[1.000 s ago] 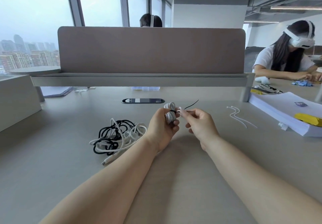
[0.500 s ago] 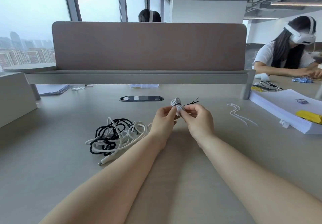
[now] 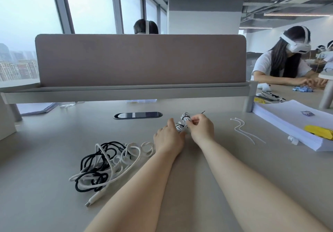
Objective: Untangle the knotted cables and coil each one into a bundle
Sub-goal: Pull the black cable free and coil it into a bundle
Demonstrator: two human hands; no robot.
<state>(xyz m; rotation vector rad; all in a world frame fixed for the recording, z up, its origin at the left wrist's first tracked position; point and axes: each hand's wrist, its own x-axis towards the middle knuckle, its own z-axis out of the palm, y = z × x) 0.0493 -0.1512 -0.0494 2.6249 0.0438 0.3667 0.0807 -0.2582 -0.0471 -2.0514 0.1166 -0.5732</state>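
Note:
A small coiled white cable bundle (image 3: 183,121) with a thin black tie wrapped round it sits between both hands, just above the desk. My left hand (image 3: 168,138) grips its lower end. My right hand (image 3: 201,129) pinches the black tie at the bundle's upper part; the tie's free tail (image 3: 203,112) sticks out to the upper right. To the left on the desk lies a knotted heap of black and white cables (image 3: 106,166), with a white USB plug (image 3: 91,200) pointing toward me.
Two white zip ties (image 3: 242,129) lie right of my hands. A stack of white paper (image 3: 288,123) carrying a yellow object (image 3: 319,132) fills the right side. A cable grommet (image 3: 137,115) and a padded divider (image 3: 140,60) are ahead. Another person works at the far right.
The bundle and both hands have come down closer to the desk. The camera has tilted, so the scene sits lower in view. The black tie is wound tighter round the bundle.

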